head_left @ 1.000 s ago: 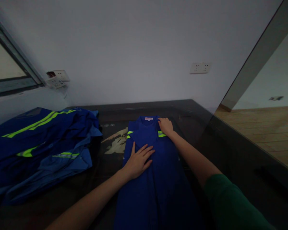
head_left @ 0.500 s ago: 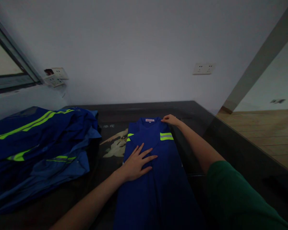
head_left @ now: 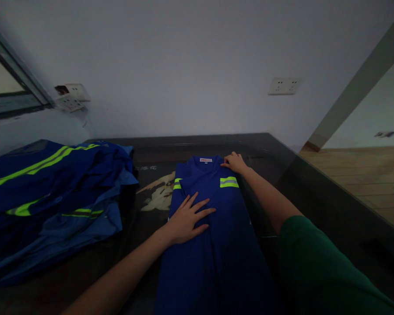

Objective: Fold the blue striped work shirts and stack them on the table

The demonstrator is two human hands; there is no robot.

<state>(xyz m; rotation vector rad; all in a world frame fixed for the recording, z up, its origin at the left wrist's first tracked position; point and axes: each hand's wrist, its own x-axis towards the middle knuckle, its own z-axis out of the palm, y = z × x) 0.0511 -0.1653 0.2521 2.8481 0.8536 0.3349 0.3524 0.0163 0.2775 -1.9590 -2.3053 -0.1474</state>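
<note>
A blue garment [head_left: 230,218] with yellow-green and grey reflective stripes lies lengthwise on the dark table [head_left: 262,151], its collar and white label [head_left: 205,160] toward the wall. My left hand [head_left: 186,221] rests flat on the garment's front, fingers spread. At the right side of the collar my right hand [head_left: 233,162] has its fingers together at the shoulder edge, pinching the cloth there.
A crumpled heap of blue clothes [head_left: 95,175] with reflective stripes lies at the left. Behind the table stands a wall with a socket plate [head_left: 284,86]; loose sockets [head_left: 70,101] hang near the window at the left. Wooden floor [head_left: 367,170] shows at the right.
The view has tilted slightly. My right hand's fingers have shifted a little at the collar's right edge. My left hand stays flat on the garment.
</note>
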